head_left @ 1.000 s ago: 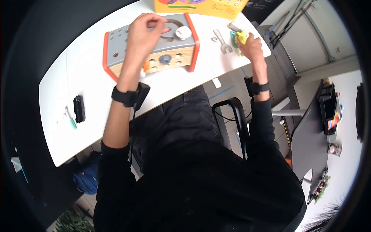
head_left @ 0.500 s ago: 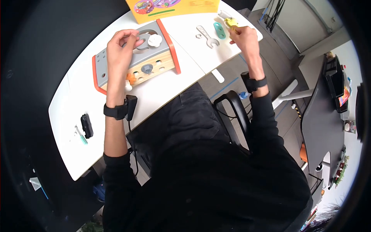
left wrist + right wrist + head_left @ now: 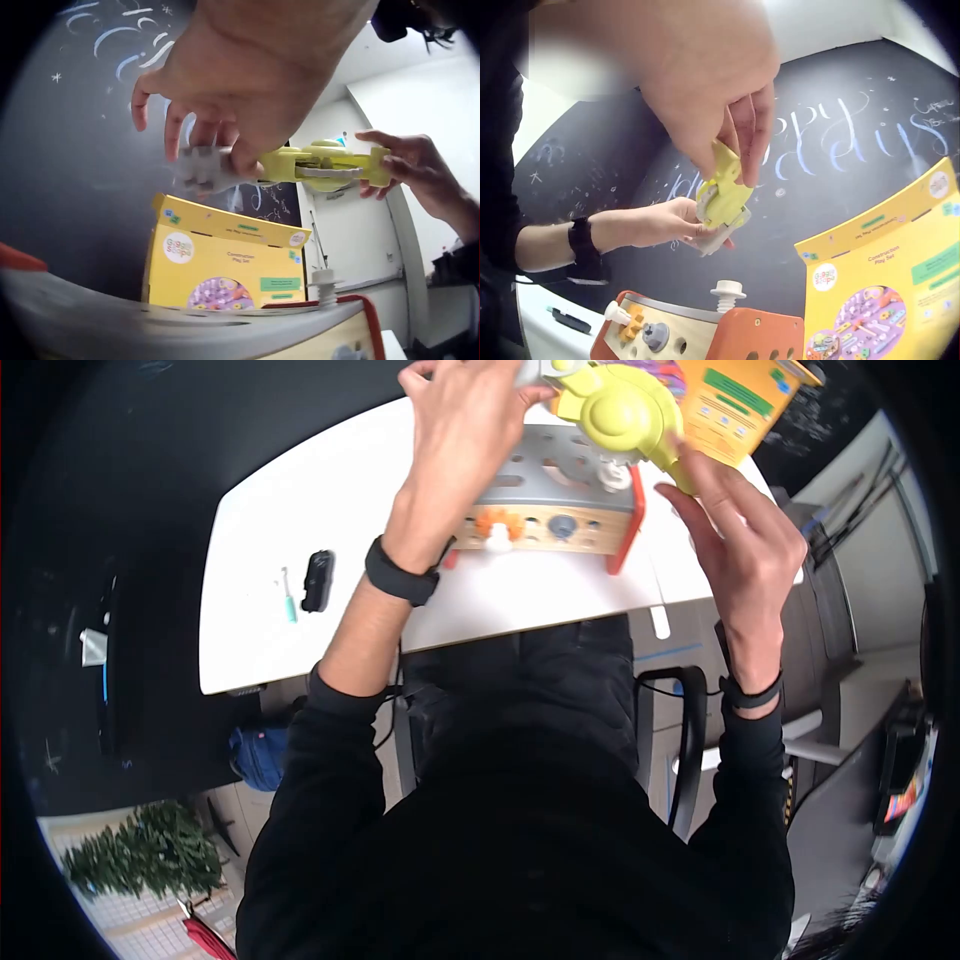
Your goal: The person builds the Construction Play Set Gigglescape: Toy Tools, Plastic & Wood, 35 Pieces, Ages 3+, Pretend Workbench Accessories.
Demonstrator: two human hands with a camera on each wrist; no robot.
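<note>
A yellow-green toy tool (image 3: 620, 415) with a round body and a grey end is held up above the workbench between both hands. My left hand (image 3: 465, 420) pinches its grey end (image 3: 206, 166) between thumb and fingers. At the opposite end, my right hand (image 3: 745, 530) grips the yellow-green part with its fingertips. A pale disc edge (image 3: 330, 173) shows in a slot along the tool's side. Below stands a toy workbench (image 3: 545, 485) with a grey top and red ends. It bears a white screw (image 3: 613, 475), an orange gear (image 3: 495, 518) and a grey bolt (image 3: 562, 526).
Behind the workbench stands a yellow play-set box (image 3: 735, 410). A black case (image 3: 318, 580) and a small teal-handled tool (image 3: 290, 605) lie on the white table (image 3: 265, 520) at the left. The table's front edge runs close before the person's lap.
My right hand has lifted the yellow-green tool from the table's right side and brought it over the workbench. My left hand has moved up and taken its grey end. The head view has shifted.
</note>
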